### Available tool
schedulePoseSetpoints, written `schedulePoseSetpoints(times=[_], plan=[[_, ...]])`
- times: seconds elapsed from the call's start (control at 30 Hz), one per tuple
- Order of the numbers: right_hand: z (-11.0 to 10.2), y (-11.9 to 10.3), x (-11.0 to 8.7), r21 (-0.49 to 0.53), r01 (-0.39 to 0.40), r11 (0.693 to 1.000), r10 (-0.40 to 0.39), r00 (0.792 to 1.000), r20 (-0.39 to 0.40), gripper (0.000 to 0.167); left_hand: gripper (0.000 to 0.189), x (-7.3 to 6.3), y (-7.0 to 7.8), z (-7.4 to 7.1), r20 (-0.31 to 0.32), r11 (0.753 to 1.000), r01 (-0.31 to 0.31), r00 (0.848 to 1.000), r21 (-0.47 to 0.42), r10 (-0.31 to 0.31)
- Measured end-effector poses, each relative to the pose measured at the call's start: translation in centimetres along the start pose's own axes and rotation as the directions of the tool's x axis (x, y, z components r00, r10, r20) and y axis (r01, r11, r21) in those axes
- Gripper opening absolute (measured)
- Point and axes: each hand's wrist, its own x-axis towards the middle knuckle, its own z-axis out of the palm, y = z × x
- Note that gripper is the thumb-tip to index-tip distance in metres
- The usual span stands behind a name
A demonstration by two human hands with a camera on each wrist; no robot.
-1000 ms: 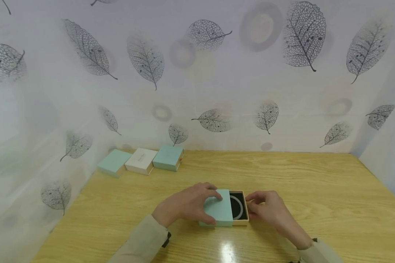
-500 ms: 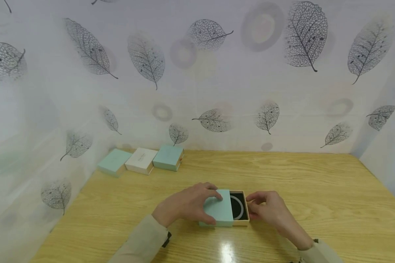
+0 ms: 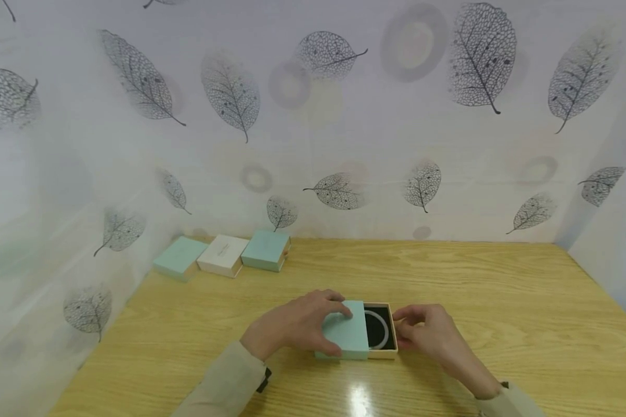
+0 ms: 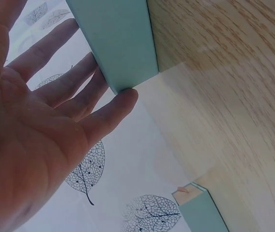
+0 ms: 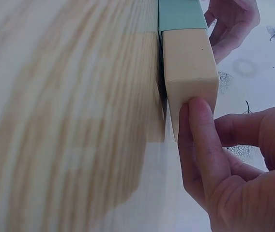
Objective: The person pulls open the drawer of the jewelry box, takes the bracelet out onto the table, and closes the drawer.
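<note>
A mint-green drawer box (image 3: 346,330) lies on the table, its tan inner drawer (image 3: 396,341) partly out to the right. Inside the drawer, a pale ring-shaped bangle (image 3: 385,331) rests on black padding, partly hidden under the sleeve. My left hand (image 3: 299,324) holds the sleeve from the left, thumb at the near edge and fingers over the top and far side. My right hand (image 3: 433,333) is at the drawer's outer end, thumb and fingers drawn together against it. In the right wrist view, fingertips (image 5: 201,108) meet the tan end face; any pull tab there is hidden.
Three closed boxes stand at the table's back left: a mint one (image 3: 179,258), a white one (image 3: 223,255) and a blue-green one (image 3: 266,250) with a small tab on its side. Leaf-patterned cloth (image 3: 344,145) hangs behind the wooden table (image 3: 475,278).
The drawer has slid slightly further right out of the sleeve, showing more of the bangle. My right hand has shifted right with it, while my left hand stays in place.
</note>
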Motion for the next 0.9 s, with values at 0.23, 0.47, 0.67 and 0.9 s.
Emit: schedulePoseSetpoints(times=[0.23, 0.47, 0.67, 0.9], plan=[[-0.04, 0.04, -0.03, -0.004, -0.003, 1.0, 0.003, 1.0, -0.001, 0.023, 0.059, -0.14, 0.08, -0.04, -0.005, 1.0, -0.007, 1.0, -0.004, 0.007], [-0.18, 0.16, -0.01, -0.018, 0.016, 1.0, -0.016, 1.0, 0.004, 0.024, 0.059, -0.01, 0.0, 0.03, -0.01, 1.0, -0.009, 1.0, 0.007, 0.009], [-0.26, 0.21, -0.06, -0.015, 0.022, 1.0, -0.022, 1.0, 0.002, 0.024, 0.059, 0.03, -0.1, 0.08, -0.011, 1.0, -0.005, 1.0, 0.011, 0.005], [-0.38, 0.13, -0.12, -0.022, 0.0, 1.0, 0.0, 1.0, 0.0, 0.024, 0.059, -0.08, -0.09, 0.03, -0.007, 1.0, -0.009, 1.0, 0.005, 0.009]])
